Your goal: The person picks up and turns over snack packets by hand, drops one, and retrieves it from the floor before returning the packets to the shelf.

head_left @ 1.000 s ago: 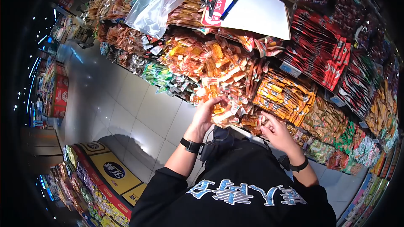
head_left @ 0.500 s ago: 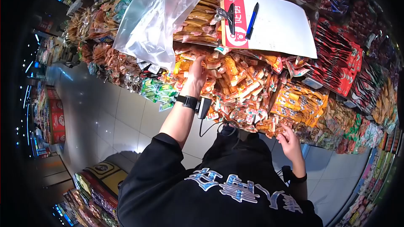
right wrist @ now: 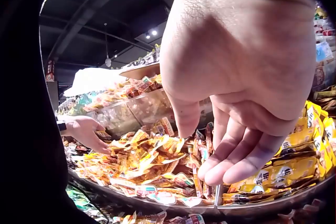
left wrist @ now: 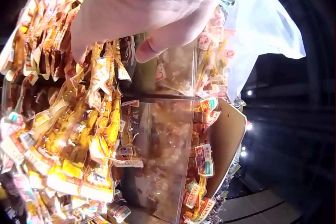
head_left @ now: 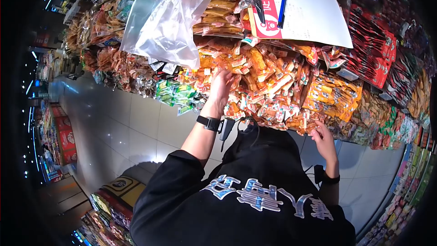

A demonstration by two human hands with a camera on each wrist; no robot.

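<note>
Small orange snack packets (head_left: 268,86) lie heaped in a display bin. At the heap's left side, my left hand (head_left: 220,90) reaches down onto the packets. In the left wrist view that hand (left wrist: 152,8) has its thumb and fingers apart above packets (left wrist: 79,145) beside a clear divider (left wrist: 168,155); some fingertips are hidden. My right hand (head_left: 326,143) hovers at the bin's front edge. The right wrist view shows this hand (right wrist: 236,66) with thumb apart and fingers loosely bent, nothing visibly held, near the divider between orange packets (right wrist: 142,161) and yellow packets (right wrist: 299,155).
Behind the heap lie a white sheet (head_left: 314,16) on a clipboard and a blue pen (head_left: 282,9). A clear plastic bag (head_left: 166,23) hangs over the left bins. Red packets (head_left: 371,48) fill the right side. Another candy stand (head_left: 120,196) is at lower left.
My left hand has left the heap's front, where it touched packets, and moved back and left. My right hand has shifted right along the front edge. The head view has moved too.
</note>
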